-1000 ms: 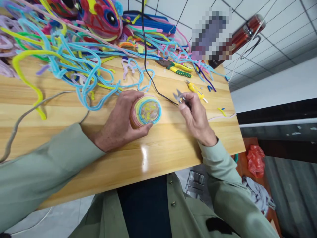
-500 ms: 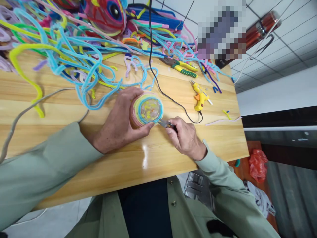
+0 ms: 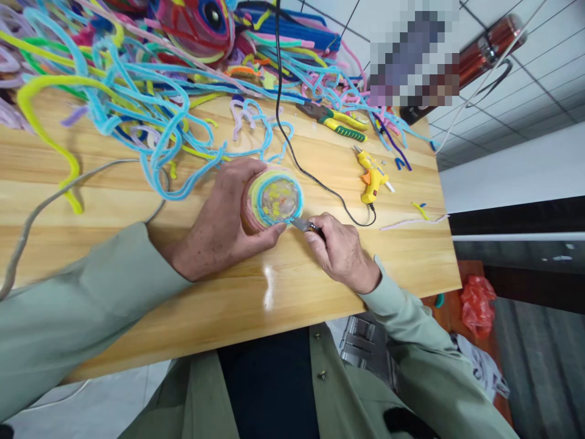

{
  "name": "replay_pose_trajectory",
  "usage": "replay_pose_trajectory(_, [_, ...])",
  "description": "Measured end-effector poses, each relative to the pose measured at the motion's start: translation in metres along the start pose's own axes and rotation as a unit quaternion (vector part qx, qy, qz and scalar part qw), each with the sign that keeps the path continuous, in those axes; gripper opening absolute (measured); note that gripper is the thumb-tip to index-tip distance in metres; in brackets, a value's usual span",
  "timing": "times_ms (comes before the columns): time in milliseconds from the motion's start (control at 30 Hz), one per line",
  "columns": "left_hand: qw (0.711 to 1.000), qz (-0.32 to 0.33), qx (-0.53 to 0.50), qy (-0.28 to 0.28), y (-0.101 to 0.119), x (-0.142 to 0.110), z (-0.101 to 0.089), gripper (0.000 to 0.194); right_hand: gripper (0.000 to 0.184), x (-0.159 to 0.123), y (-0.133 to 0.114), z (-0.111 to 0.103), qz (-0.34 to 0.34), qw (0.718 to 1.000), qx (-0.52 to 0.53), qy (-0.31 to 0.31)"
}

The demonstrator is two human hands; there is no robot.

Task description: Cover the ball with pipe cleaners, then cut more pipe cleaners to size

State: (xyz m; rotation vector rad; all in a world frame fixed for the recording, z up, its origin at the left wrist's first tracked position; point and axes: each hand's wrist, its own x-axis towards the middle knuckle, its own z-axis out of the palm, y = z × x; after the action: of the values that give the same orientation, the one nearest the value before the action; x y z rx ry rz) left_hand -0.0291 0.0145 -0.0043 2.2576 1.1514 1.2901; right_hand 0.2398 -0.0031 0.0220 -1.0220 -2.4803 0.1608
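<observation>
Since the earlier frame, the snips (image 3: 305,225) have been brought down and inward, from a spot apart from the round piece (image 3: 278,200) to its lower right rim, and the yellow glue gun (image 3: 372,177), partly covered before, is now left in full view. The round piece is located near the middle of the desk (image 3: 183,323), ringed with pink, yellow and blue coils around a mottled centre. It is clasped by the left hand (image 3: 214,222), whose fingers are curved over the far side and whose thumb is laid along the near edge. The snips are gripped in the right hand (image 3: 340,250), with the dark handles closed in by thumb and fingers; the blades are pointed at the blue coil, and their exact opening cannot be told. To the right, the glue gun is laid on the desk, joined to a black cord (image 3: 315,178) that is run down from the top. Beyond it, green-and-yellow pliers (image 3: 333,121) are placed beside tangled fuzzy stems (image 3: 178,122), by which much of the far left is covered. Behind these, a bulbous red figure (image 3: 196,30) with a large eye is partly seen. A pale pink strand (image 3: 414,224) is stretched near the right edge.
</observation>
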Motion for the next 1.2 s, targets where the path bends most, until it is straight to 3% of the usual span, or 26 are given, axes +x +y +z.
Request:
replay_pose_trajectory(400, [0.999,-0.016,-0.041,0.024,0.0052,0.0006,0.0028,0.072,0.016,0.0011,-0.0024,0.0025,-0.011,1.0,0.001,0.014])
replay_pose_trajectory(567, [0.999,-0.026,-0.03,0.008,0.0071,0.001,0.0004,0.071,0.019,-0.0005,-0.0027,0.0031,-0.002,1.0,-0.012,0.004])
replay_pose_trajectory(1200, [1.0,0.008,-0.021,-0.004,0.0051,0.0017,0.0001,0.073,0.019,0.0013,-0.0008,0.0028,-0.026,0.999,0.005,0.041])
